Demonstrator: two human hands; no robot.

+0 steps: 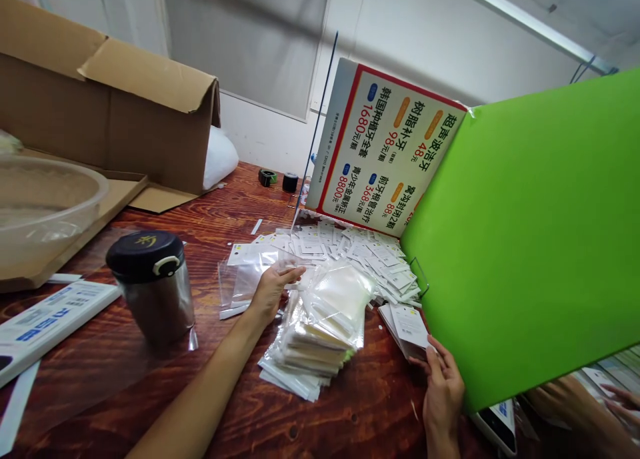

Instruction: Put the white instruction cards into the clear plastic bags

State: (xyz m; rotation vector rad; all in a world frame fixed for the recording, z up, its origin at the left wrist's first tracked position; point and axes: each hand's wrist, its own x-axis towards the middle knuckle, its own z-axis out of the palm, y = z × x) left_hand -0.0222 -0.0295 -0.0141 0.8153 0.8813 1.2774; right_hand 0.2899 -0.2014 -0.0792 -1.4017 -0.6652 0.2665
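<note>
My left hand [273, 291] reaches over the middle of the table, fingertips pinched together at the edge of a clear plastic bag [240, 284]. Just to its right is a thick stack of clear plastic bags [320, 326], shiny and slightly fanned. In my right hand [443, 376], between thumb and fingers, are white printed cards [411, 326] at the foot of the green board. Behind the stack spreads a loose heap of white cards [373, 252] with small print and yellow marks.
A tall green board [530, 246] rises on the right, joined to a printed sign [385, 152]. At left stand a black-lidded cup [155, 286], a white box [55, 322], a plastic basin [50, 199] and a cardboard box [150, 126]. Another person's hands [575, 402] show at lower right.
</note>
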